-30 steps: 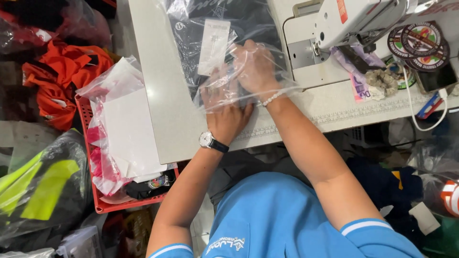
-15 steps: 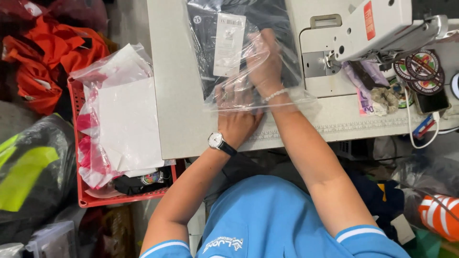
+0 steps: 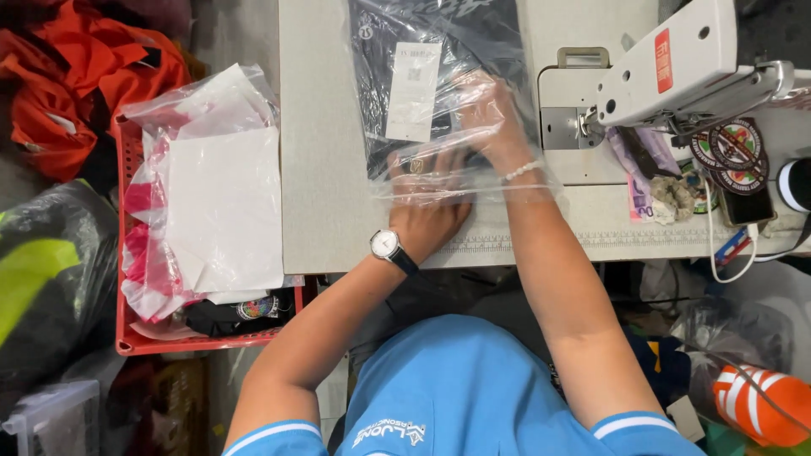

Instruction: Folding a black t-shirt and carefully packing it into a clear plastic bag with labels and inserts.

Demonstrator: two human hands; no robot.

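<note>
Clear plastic covers both hands: the bag (image 3: 456, 110) holding a dark folded garment (image 3: 439, 51) lies on the bench (image 3: 321, 169), its long axis running away from the person, open mouth nearest. The right hand (image 3: 490, 114) is inside, fingers spread flat on the cloth; the left hand (image 3: 427, 215) pins the mouth's edge, fingers flat. A white rectangular label (image 3: 412, 91) sits left of the right hand; a red basket (image 3: 127, 338) of bags stands further left.

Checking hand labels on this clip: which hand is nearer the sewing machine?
Right. The right hand lies inside the clear plastic bag, just beside the sewing machine; the left hand presses the bag's open end, farther away.
</note>
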